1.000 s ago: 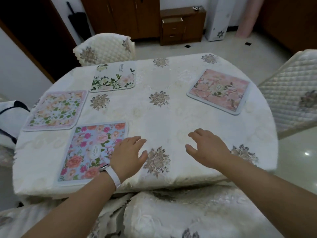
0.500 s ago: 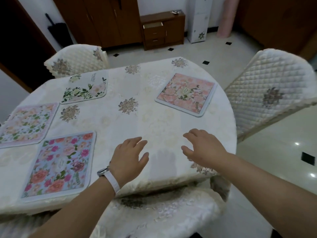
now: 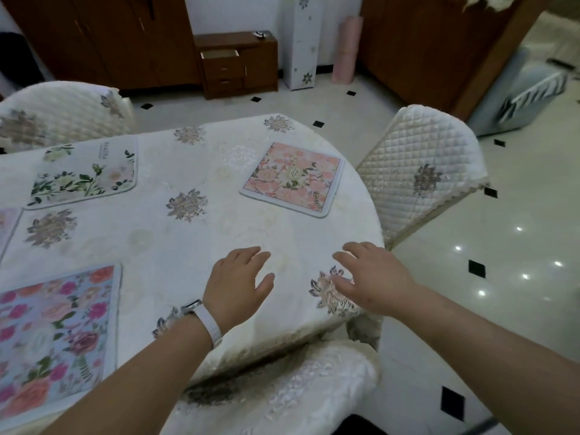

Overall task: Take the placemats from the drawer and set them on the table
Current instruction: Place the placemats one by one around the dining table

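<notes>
- Far left, I see only a sliver of a pale pink floral placemat (image 3: 7, 229), cut by the frame edge
- Near left, a blue placemat (image 3: 55, 337) with red and pink roses lies flat on the table (image 3: 163, 246); its centre label is too blurred for me to read
- Behind it, a white placemat (image 3: 86, 172) with green leaves carries small printed writing along its top edge, which I cannot make out
- My left hand (image 3: 240, 287), white wristband (image 3: 207, 323) on, hangs over the tablecloth, fingers spread, empty
- Pink blossom placemat (image 3: 293, 178) lies further back; its round emblem is unreadable
- My right hand (image 3: 373, 277) is spread, holding nothing
- Against the back wall a wooden cabinet's top drawer (image 3: 219, 54) stands open
</notes>
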A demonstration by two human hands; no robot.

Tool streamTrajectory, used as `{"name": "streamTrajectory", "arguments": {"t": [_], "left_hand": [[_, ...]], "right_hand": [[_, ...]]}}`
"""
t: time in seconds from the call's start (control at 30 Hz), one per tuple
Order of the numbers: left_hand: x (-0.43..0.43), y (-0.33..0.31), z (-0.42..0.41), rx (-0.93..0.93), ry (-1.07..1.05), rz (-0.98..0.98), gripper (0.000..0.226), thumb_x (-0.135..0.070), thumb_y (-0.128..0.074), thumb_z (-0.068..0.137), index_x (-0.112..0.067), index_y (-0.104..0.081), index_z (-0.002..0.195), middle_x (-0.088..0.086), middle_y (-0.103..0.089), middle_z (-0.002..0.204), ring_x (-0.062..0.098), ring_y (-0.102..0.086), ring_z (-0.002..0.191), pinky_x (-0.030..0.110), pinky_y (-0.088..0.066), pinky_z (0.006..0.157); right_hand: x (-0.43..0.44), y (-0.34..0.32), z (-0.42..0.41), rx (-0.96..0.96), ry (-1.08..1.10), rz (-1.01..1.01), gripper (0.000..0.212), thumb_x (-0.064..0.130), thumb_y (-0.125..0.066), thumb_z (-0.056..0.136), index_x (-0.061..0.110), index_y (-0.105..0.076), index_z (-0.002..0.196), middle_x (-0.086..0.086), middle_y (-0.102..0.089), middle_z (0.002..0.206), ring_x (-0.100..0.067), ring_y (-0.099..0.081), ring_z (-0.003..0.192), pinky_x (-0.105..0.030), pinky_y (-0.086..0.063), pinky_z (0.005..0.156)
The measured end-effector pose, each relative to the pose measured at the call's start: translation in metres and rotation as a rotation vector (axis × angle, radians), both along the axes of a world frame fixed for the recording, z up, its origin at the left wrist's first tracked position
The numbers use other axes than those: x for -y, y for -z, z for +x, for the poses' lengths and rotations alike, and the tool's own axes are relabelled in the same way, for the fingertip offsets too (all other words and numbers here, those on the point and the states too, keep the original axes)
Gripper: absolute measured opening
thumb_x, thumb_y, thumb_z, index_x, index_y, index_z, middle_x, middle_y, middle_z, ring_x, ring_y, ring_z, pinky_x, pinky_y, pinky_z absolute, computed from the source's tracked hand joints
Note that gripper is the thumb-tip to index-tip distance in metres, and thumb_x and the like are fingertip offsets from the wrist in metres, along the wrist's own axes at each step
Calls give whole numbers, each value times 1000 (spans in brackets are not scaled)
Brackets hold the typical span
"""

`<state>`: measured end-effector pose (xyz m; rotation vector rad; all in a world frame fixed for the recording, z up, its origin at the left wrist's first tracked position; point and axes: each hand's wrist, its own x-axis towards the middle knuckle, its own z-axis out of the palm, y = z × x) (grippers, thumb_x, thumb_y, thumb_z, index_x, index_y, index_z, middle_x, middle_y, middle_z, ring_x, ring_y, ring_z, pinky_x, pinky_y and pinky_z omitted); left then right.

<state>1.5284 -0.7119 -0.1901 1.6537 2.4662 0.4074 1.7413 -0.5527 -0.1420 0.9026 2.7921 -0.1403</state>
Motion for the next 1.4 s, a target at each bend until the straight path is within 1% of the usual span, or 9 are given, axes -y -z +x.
{"name": "streamTrajectory", "arguments": {"t": [0.07, 0.17, 0.37, 0.5, 0.6, 0.7, 0.9, 1.1, 1.4], "left_hand": [[-9, 0, 6, 7, 44, 1, 60, -54, -32, 87, -23, -60, 130, -1, -58, 137, 24, -51, 126, 44, -43, 97], [-26, -2, 16, -6, 105, -3, 58, -53, -34, 87, -23, -61, 129, 0, -59, 135, 24, -53, 124, 44, -44, 95], [-74, -4, 47, 21, 137, 16, 58, -54, -35, 88, -23, -59, 131, -1, -57, 138, 23, -50, 127, 44, -43, 98], [-112, -1, 73, 4, 152, -33, 61, -55, -32, 88, -23, -57, 133, 0, -55, 140, 24, -48, 129, 44, -43, 101], [-148, -5, 97, -12, 137, -46, 63, -56, -30, 88, -24, -56, 135, 0, -54, 141, 24, -48, 129, 44, -43, 102], [-191, -15, 122, -53, 141, -55, 62, -56, -31, 89, -24, -55, 136, 0, -54, 142, 24, -47, 129, 43, -43, 102], [-265, -32, 178, -93, 103, -4, 57, -52, -39, 88, -20, -62, 128, 3, -63, 130, 27, -57, 118, 42, -48, 94], [-299, -34, 215, -75, 47, -13, 58, -52, -38, 86, -19, -63, 127, 6, -62, 131, 29, -57, 119, 44, -48, 94], [-316, -33, 194, -54, -129, -7, 68, -58, -29, 84, -21, -58, 133, 3, -58, 136, 26, -51, 125, 43, -44, 99]], "right_hand": [[-1, -1, 9, -12, 34, -2, 69, 62, -21, 88, 26, -49, 140, -1, -48, 144, -25, -46, 128, -39, -39, 102], [-8, -1, 23, -41, 54, 9, 56, 56, -37, 95, 25, -49, 140, -3, -49, 144, -25, -46, 127, -38, -37, 103], [-45, 5, 53, -61, 134, -42, 65, 60, -23, 92, 26, -42, 145, -2, -41, 150, -24, -39, 134, -38, -33, 108], [-80, 19, 81, -80, 161, -97, 55, 53, -37, 97, 26, -42, 145, 0, -41, 148, -22, -39, 132, -39, -33, 108], [-118, 19, 104, -92, 160, -99, 54, 54, -38, 95, 26, -47, 140, 1, -47, 141, -23, -44, 127, -40, -38, 104], [-164, 10, 128, -137, 152, -77, 48, 54, -40, 93, 24, -56, 126, -1, -55, 127, -24, -50, 118, -40, -43, 97], [-248, -6, 184, -189, 134, -73, 50, 50, -41, 95, 23, -52, 135, -1, -51, 137, -24, -46, 125, -39, -38, 102], [-301, -10, 219, -168, 123, -89, 50, 49, -39, 97, 25, -48, 140, 0, -49, 140, -23, -44, 126, -39, -39, 102], [-333, -11, 203, -176, 56, -103, 51, 51, -39, 96, 25, -50, 138, 3, -50, 139, -22, -46, 124, -39, -41, 101]]}}
